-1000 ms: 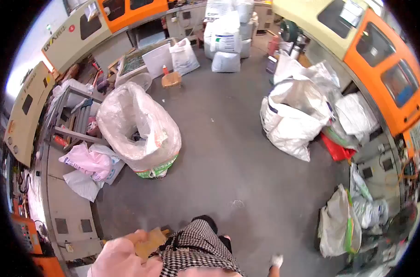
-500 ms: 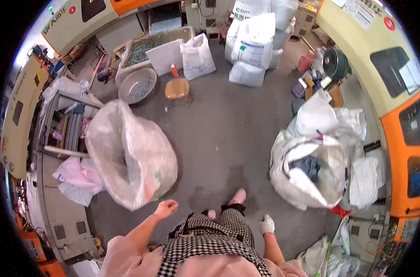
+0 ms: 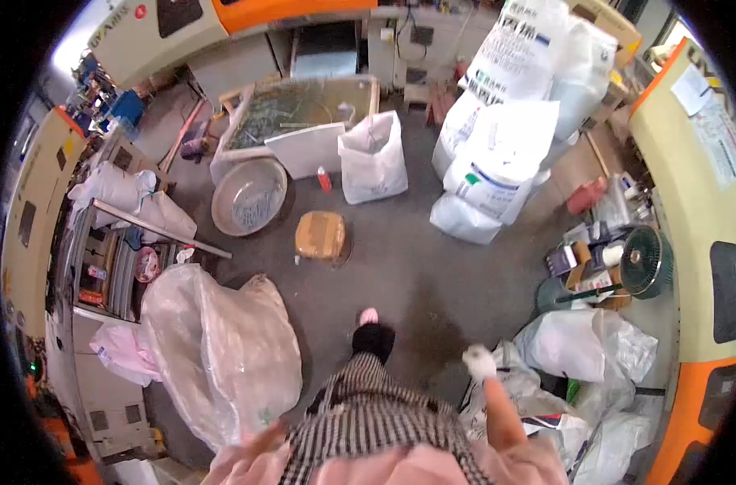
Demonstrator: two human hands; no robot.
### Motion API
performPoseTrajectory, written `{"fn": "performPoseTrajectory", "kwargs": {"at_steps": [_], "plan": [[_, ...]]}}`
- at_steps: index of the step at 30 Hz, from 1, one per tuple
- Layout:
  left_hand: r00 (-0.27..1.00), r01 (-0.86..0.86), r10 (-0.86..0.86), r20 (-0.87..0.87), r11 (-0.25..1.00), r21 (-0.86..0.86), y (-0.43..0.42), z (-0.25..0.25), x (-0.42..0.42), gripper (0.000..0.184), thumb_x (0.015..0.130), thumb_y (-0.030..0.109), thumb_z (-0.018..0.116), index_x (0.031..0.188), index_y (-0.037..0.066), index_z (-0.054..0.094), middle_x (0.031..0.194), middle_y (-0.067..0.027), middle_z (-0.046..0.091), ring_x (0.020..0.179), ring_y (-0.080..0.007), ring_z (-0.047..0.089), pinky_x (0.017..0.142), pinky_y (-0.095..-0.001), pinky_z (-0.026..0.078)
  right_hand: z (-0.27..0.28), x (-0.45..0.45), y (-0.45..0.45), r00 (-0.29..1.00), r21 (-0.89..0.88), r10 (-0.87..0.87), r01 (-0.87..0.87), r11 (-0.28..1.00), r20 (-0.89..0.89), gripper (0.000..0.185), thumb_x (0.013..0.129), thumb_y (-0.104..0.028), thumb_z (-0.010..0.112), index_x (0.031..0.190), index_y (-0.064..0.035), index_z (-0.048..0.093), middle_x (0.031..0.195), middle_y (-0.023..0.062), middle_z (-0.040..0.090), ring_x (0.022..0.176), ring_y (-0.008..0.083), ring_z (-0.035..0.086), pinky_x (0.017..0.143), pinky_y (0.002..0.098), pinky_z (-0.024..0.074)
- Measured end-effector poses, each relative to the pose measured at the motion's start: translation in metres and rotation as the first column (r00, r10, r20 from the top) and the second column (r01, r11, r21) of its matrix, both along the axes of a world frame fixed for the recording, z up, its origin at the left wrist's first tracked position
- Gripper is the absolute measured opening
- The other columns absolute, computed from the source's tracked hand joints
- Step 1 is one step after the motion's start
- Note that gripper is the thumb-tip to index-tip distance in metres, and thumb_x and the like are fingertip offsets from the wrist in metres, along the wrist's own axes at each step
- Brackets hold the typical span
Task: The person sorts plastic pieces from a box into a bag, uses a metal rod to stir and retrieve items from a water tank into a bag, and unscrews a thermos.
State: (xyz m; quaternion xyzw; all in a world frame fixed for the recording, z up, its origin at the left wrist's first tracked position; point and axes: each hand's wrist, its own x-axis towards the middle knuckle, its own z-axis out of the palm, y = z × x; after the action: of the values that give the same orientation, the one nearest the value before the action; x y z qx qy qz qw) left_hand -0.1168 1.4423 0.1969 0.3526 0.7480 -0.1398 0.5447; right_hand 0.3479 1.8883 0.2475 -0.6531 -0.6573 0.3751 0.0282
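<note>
My right hand [image 3: 479, 362], in a white glove, hangs over the floor just left of a heap of plastic bags on the right. Its fingers look loosely bent and slightly apart, with nothing visible in them. My left hand [image 3: 272, 432] is low in view beside the large translucent plastic bag [image 3: 238, 347]. It is blurred, so its fingers cannot be made out, nor whether it touches the bag. The bag stands slumped, its mouth partly folded. Ahead of my pink shoe [image 3: 369, 315] is a small stool [image 3: 319, 235] with a brown taped top.
Full white sacks [image 3: 497, 162] are stacked ahead on the right. A round metal basin [image 3: 222, 206], a white bag [image 3: 373, 166] and a red bottle [image 3: 325, 179] stand ahead left. A green fan [image 3: 646, 263] stands at right among boxes. Machines line both sides.
I have stepped forward; the stool, basin and stacked sacks appear nearer. The large open bag on the right has shifted back toward the lower edge. My left hand has dropped back; my right has swung forward.
</note>
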Motion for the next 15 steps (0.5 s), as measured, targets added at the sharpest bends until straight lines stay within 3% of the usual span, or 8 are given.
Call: {"fn": "performPoseTrajectory", "kwargs": {"at_steps": [3, 5, 7, 8, 10, 11, 14, 15], "plan": [[0.987, 0.098, -0.087, -0.137, 0.992, 0.080, 0.128, -0.018, -0.061, 0.029, 0.084, 0.030, 0.058, 0.092, 0.003, 0.066, 0.084, -0.0170, 0.067, 0.070, -0.0319, 0.063, 0.066, -0.0413, 0.051, 0.005, -0.065, 0.089, 0.998, 0.110, 0.017, -0.023, 0.994, 0.054, 0.034, 0.076, -0.030, 0.065, 0.099, -0.0042, 0.064, 0.097, 0.0176, 0.065, 0.097, 0.0327, 0.061, 0.085, 0.0365, 0.0475], [0.940, -0.163, 0.252, -0.232, 0.925, 0.343, 0.230, -0.002, -0.090, 0.029, 0.084, 0.029, 0.057, 0.093, 0.003, 0.066, 0.086, -0.0183, 0.067, 0.070, -0.0343, 0.063, 0.066, -0.0422, 0.051, 0.004, -0.095, 0.142, 0.985, 0.071, 0.162, -0.167, 0.983, 0.065, 0.033, 0.076, -0.028, 0.065, 0.099, -0.0052, 0.064, 0.097, 0.0176, 0.065, 0.095, 0.0346, 0.060, 0.085, 0.0386, 0.0473], [0.799, -0.458, 0.601, 0.002, 0.607, 0.650, 0.323, 0.039, -0.108, 0.023, 0.086, 0.023, 0.059, 0.095, 0.002, 0.064, 0.079, -0.0127, 0.067, 0.064, -0.0242, 0.063, 0.061, -0.0354, 0.050, 0.019, -0.130, 0.185, 0.978, 0.133, 0.187, -0.199, 0.971, 0.094, 0.031, 0.076, -0.026, 0.064, 0.098, -0.0046, 0.064, 0.096, 0.0171, 0.065, 0.094, 0.0333, 0.061, 0.085, 0.0386, 0.0479], [0.796, -0.457, 0.605, -0.007, 0.608, 0.649, 0.376, 0.059, -0.115, 0.023, 0.086, 0.023, 0.059, 0.095, 0.002, 0.064, 0.079, -0.0127, 0.067, 0.064, -0.0242, 0.063, 0.061, -0.0354, 0.050, 0.019, -0.149, 0.221, 0.977, 0.129, 0.193, -0.203, 0.971, 0.087, 0.031, 0.076, -0.026, 0.064, 0.098, -0.0046, 0.064, 0.096, 0.0171, 0.065, 0.094, 0.0333, 0.061, 0.085, 0.0386, 0.0479], [0.659, -0.731, 0.657, 0.365, 0.448, 0.514, 0.462, 0.089, -0.119, 0.020, 0.089, 0.021, 0.057, 0.096, 0.002, 0.063, 0.073, -0.0087, 0.065, 0.063, -0.0177, 0.062, 0.058, -0.0325, 0.049, 0.016, -0.175, 0.293, 0.987, 0.097, 0.157, -0.158, 0.983, 0.021, 0.030, 0.076, -0.024, 0.063, 0.099, -0.0044, 0.064, 0.097, 0.0169, 0.065, 0.095, 0.0326, 0.061, 0.085, 0.0380, 0.0480], [0.646, -0.743, 0.673, 0.360, 0.445, 0.500, 0.485, 0.084, -0.125, 0.020, 0.089, 0.021, 0.057, 0.096, 0.002, 0.063, 0.073, -0.0087, 0.065, 0.063, -0.0177, 0.062, 0.058, -0.0325, 0.049, 0.002, -0.186, 0.330, 0.984, 0.115, 0.173, -0.168, 0.979, -0.037, 0.029, 0.077, -0.022, 0.063, 0.098, -0.0039, 0.064, 0.099, 0.0165, 0.065, 0.097, 0.0325, 0.060, 0.086, 0.0380, 0.0475], [0.686, -0.700, 0.664, 0.298, 0.490, 0.519, 0.523, 0.037, -0.126, 0.017, 0.089, 0.018, 0.058, 0.090, 0.001, 0.061, 0.066, -0.0053, 0.063, 0.057, -0.0131, 0.058, 0.052, -0.0291, 0.047, -0.020, -0.231, 0.453, 0.937, 0.182, 0.343, -0.349, 0.919, 0.061, 0.026, 0.079, -0.025, 0.058, 0.091, -0.0023, 0.063, 0.098, 0.0178, 0.064, 0.096, 0.0354, 0.059, 0.086, 0.0420, 0.0462], [0.580, -0.783, 0.797, 0.168, 0.490, 0.382, 0.520, 0.008, -0.125, 0.019, 0.087, 0.020, 0.059, 0.082, 0.001, 0.062, 0.064, -0.0054, 0.062, 0.054, -0.0124, 0.057, 0.051, -0.0295, 0.046, 0.008, -0.264, 0.490, 0.923, 0.172, 0.370, -0.384, 0.907, 0.110, 0.024, 0.080, -0.023, 0.056, 0.093, -0.0031, 0.063, 0.096, 0.0189, 0.064, 0.094, 0.0361, 0.059, 0.085, 0.0434, 0.0459]]}}
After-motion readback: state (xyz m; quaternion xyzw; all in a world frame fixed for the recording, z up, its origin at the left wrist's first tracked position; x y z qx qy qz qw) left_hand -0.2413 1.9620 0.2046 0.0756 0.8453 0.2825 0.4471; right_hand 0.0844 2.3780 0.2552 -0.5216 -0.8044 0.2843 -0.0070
